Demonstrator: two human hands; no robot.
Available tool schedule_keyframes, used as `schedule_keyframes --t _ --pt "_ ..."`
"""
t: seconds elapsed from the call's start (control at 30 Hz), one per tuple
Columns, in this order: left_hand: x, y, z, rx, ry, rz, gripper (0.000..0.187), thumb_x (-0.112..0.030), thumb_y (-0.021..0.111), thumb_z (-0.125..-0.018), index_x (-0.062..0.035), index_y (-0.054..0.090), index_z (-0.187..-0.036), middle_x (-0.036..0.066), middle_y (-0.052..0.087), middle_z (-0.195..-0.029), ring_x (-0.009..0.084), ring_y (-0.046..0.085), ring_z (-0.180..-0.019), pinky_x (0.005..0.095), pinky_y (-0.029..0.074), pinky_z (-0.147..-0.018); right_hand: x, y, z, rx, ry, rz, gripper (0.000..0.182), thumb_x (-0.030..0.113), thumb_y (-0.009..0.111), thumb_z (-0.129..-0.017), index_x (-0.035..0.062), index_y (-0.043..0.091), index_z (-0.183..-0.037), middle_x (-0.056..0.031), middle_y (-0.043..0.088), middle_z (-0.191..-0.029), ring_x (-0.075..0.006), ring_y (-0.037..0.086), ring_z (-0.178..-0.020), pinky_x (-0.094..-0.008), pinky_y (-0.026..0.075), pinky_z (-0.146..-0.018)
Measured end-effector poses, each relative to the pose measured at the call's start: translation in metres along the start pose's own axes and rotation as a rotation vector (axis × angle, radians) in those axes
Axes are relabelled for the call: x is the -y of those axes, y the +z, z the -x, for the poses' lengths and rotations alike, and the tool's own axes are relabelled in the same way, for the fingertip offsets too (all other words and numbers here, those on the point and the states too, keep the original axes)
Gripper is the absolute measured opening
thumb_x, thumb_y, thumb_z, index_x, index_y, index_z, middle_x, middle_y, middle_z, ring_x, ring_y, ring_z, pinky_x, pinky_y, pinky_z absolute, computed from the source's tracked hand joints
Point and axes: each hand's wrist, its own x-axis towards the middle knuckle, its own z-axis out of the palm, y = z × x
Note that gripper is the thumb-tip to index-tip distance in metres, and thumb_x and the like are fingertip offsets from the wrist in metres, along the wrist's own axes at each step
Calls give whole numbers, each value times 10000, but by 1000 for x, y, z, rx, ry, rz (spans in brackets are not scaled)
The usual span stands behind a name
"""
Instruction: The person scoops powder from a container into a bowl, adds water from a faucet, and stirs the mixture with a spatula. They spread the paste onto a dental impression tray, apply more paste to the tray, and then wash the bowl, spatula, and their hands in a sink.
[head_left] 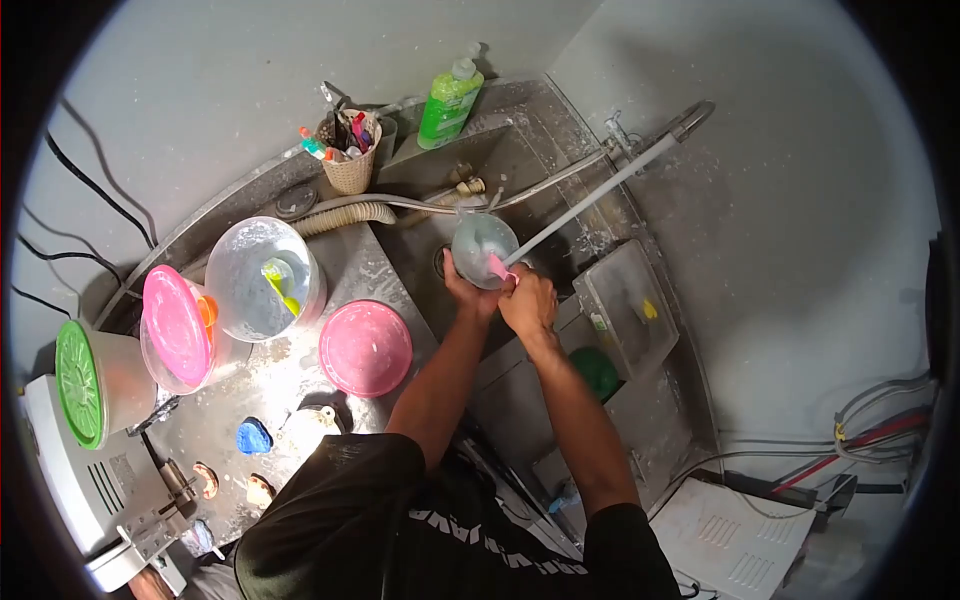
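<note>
The left hand (466, 291) cups a clear lid (483, 248) from below, fingers closed on its rim. The right hand (527, 300), just beside it, pinches a pink scrubber (498, 267) against the lid's face. Both hold the lid over the sink (520, 170), under the tip of the tap (590, 203). This looks like the scrubbing step of washing; a next move would call for turning the lid under the tap while keeping the grip firm. Left of the hands, on the counter (290, 380), lie a pink lid (365, 347) and a clear tub (262, 278). Beyond the hands stands a green soap bottle (449, 102).
</note>
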Motion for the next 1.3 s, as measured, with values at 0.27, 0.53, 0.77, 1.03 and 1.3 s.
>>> schedule_keyframes --t 0.27,0.53,0.77,1.03,1.3 --pt "-7 -14 10 103 -80 -11 627 -555 409 -885 -93 581 -1272 123 609 -1249 338 593 -1125 497 480 -954 -35 36 -44 90 67 -573 157 141 681 -853 17 704 -945 -83 695 -754 -174 650 -615 -311 515 -570" --pt "-7 -15 10 52 -126 -123 681 -635 403 -905 -129 544 -1338 98 599 -1283 340 576 -1167 535 455 -982 -40 23 -66 175 294 -780 99 96 673 -820 5 709 -827 -75 675 -700 -134 629 -572 -272 496 -517" --pt "23 -17 7 -564 14 -614 684 -512 612 -790 -127 517 -1348 107 519 -1350 337 512 -1216 496 421 -1027 -42 -31 -67 -134 111 -86 190 290 734 -757 106 745 -805 -149 725 -861 -356 699 -864 -427 566 -765" --pt "10 -8 32 -669 919 -1654 877 -193 910 -573 -98 484 -1334 213 423 -1293 378 461 -1184 481 413 -1030 -83 -125 -147 -126 -102 342 244 257 713 -796 111 730 -990 -177 701 -1023 -369 666 -990 -453 545 -862" --pt "-34 25 27 -367 1199 -1551 823 -206 897 -625 -58 475 -1315 194 432 -1268 347 450 -1183 464 410 -998 -119 -139 -212 -243 -200 363 271 189 612 -805 135 733 -1041 -190 692 -996 -389 665 -937 -455 531 -869"
